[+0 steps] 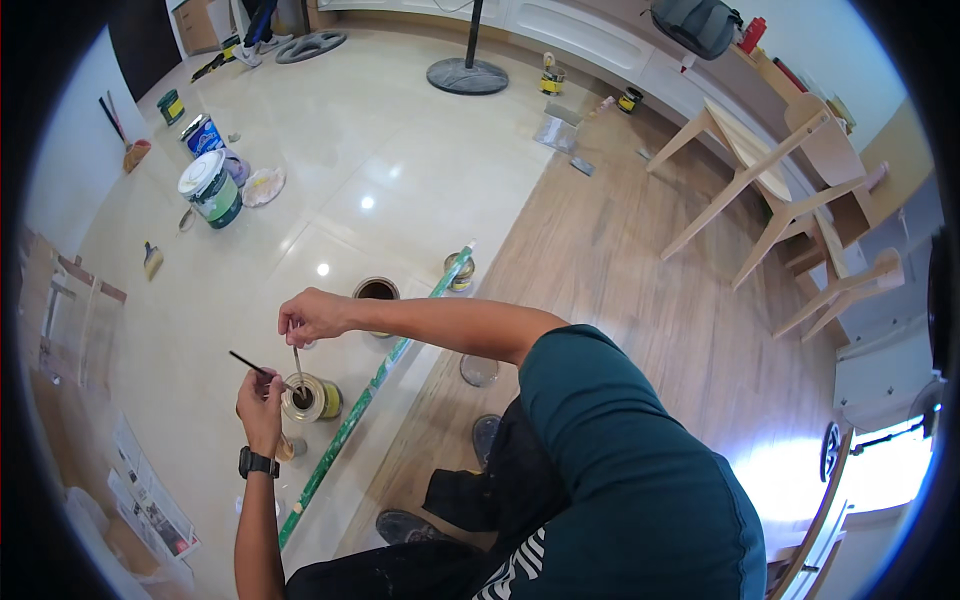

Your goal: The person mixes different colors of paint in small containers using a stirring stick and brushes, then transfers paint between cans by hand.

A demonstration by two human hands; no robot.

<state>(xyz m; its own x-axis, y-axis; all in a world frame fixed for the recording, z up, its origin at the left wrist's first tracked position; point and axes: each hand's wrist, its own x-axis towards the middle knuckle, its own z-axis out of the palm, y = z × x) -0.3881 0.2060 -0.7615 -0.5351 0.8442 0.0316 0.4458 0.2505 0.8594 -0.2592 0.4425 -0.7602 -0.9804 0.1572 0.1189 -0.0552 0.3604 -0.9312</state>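
An open paint can (331, 398) with a yellow label stands on the tiles between my hands, dark liquid inside. My left hand (260, 405), a black watch at its wrist, is closed around a slim brush with a black handle (243, 360); its other end reaches the can's mouth. Above the can, my right hand (314, 317) pinches a thin stick (297, 362) that points down into the opening. What the stick's lower end touches is hidden. Beyond my right forearm sits a wider open container (377, 289) of dark brown liquid.
A green-and-white pole (352, 420) lies diagonally beside the cans, a small can (459, 270) near its far end. Paint buckets (213, 190) and a flat brush (152, 261) are at left. Wooden chairs (750, 160) stand at right. Another person's legs (258, 28) show at far left.
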